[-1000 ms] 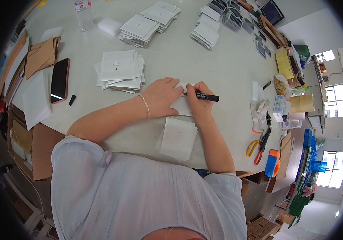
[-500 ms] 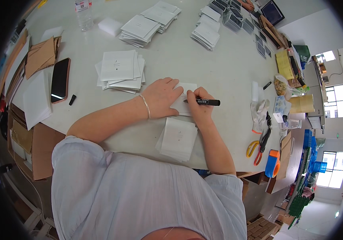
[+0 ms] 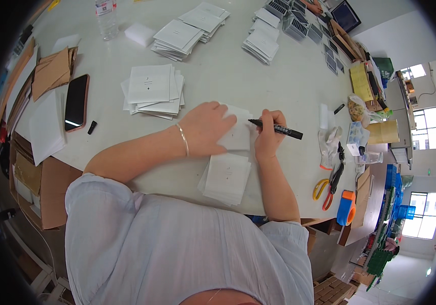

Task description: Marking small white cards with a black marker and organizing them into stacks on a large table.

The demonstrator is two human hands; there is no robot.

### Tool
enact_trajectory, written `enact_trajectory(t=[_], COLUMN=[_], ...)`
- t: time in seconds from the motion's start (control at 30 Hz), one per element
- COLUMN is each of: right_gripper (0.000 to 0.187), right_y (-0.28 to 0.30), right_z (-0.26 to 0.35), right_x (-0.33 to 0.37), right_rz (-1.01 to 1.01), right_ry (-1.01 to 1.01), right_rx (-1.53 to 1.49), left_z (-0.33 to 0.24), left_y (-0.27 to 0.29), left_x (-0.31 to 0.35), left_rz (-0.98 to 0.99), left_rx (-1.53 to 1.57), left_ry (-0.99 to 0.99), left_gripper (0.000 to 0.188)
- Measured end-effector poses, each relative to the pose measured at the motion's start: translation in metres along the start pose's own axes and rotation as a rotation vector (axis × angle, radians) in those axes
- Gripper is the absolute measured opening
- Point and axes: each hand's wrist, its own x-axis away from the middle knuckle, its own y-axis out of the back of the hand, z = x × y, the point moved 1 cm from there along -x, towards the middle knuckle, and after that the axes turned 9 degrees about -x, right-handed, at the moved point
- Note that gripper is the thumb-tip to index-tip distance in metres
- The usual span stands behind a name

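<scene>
Holding 1 black marker (image 3: 288,132) beside 1 white card (image 3: 238,134): right hand (image 3: 267,141).

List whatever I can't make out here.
In the head view:
White card, left part: hidden by the left hand.
Marks on the card: too small to read.
Black marker, middle: partly covered by the right hand.
Water bottle, top: cut off by the upper edge.

Glossy plastic marker (image 3: 288,132), matt paper squares (image 3: 228,175)
</scene>
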Motion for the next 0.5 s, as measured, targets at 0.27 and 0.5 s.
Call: enact_trajectory(t=[0.27,0.5], right_gripper=[0.024,0.023], right_y=[-0.009,-0.02], right_z=[-0.006,-0.008], right_x=[0.0,0.006], right_rz=[0.206,0.274], right_ry=[0.004,0.058], right_rx=[0.273,0.419], left_z=[-0.029,0.01], left_y=[0.015,-0.006], left_x=[0.017,-0.001], left_rz=[0.263,0.101], left_rx=[0.074,-0.033], left_ry=[-0.222,0.0], left_gripper=[0.05,0.06])
